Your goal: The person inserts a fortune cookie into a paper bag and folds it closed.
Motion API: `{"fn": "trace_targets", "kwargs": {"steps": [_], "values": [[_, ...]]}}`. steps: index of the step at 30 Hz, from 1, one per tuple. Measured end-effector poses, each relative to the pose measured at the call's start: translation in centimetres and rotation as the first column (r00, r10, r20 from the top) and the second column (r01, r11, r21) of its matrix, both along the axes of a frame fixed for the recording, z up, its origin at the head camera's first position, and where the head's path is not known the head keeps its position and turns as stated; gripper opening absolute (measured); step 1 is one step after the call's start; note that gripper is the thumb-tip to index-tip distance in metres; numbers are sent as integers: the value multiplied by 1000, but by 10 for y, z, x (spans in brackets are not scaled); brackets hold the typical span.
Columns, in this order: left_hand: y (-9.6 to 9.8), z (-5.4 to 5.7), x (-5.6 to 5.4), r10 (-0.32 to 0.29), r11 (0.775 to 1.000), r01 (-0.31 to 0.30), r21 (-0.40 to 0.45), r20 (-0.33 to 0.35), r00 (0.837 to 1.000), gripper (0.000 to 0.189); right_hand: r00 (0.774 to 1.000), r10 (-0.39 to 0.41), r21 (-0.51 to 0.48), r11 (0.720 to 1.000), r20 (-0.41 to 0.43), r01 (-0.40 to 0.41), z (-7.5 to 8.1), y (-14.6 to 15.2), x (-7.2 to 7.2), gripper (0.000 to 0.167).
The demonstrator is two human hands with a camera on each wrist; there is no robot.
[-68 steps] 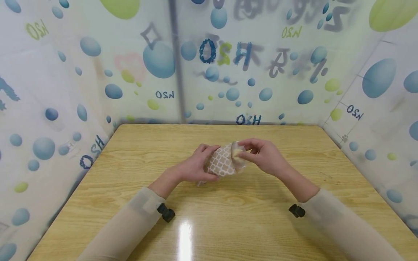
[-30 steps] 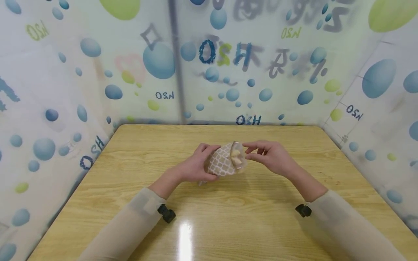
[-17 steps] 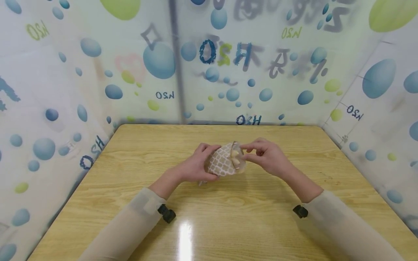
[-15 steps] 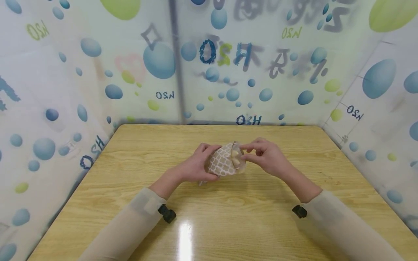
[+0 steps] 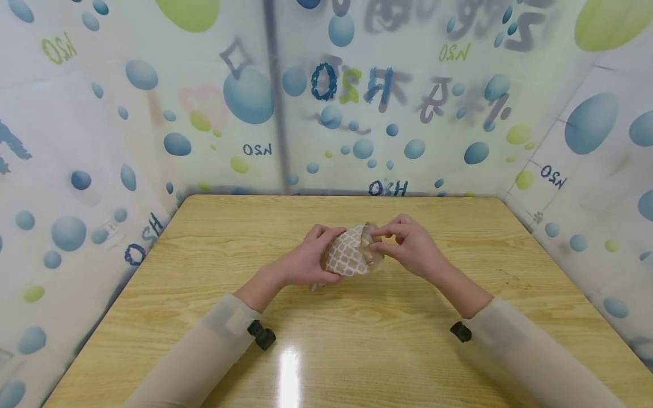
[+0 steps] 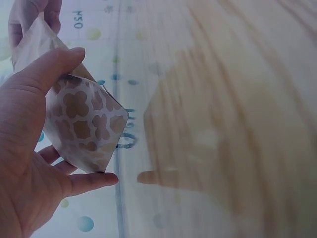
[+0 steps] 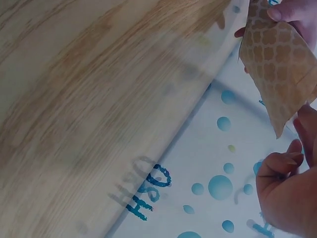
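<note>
A tan paper bag (image 5: 347,254) with a white lattice print lies on its side above the table, its mouth facing right. My left hand (image 5: 306,263) grips it from the left, thumb on the near side and fingers around the far side. Pale pieces (image 5: 366,250) show just inside the mouth. At that opening is my right hand (image 5: 415,249), its index fingertip and thumb inside the rim and apart from each other, other fingers bent. In the left wrist view the bag (image 6: 84,119) tapers to a folded corner. The right wrist view shows its pointed rim (image 7: 280,126) beside my right fingers.
A light wood table (image 5: 347,351) spreads beneath both arms. Printed curtains (image 5: 357,113) with blue and green dots enclose its back and sides. A small black device (image 5: 262,334) sits at my left wrist, another black device (image 5: 461,331) at my right.
My right hand drew back from the bag's mouth about a second ago, then moved left again, its fingertips now farther inside. My left hand and the bag have barely moved.
</note>
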State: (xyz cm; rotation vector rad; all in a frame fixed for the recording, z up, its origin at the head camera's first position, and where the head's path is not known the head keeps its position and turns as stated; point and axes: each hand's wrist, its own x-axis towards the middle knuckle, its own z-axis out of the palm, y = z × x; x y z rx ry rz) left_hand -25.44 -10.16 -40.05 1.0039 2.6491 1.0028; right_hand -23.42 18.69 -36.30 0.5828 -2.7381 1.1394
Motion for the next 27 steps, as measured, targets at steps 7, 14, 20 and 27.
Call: {"fn": "trace_targets", "kwargs": {"steps": [7,14,20,27], "values": [[1,-1,-1,4,1000,-4,6,-8,1000,107,1000,9,-1,1000,3,-9,-4,-6,0,20],[2,-1,0,4,1000,-3,10,-12,1000,105,1000,-2,9,1000,30,1,-5,-11,0,19],[5,0,1,-1,1000,2,22,-15,1000,104,998,-16,24,1000,54,15,-3,-14,-1,18],[8,-2,1,3,1000,-3,26,-7,1000,104,998,-27,21,999,58,26,-5,-15,-1,19]]}}
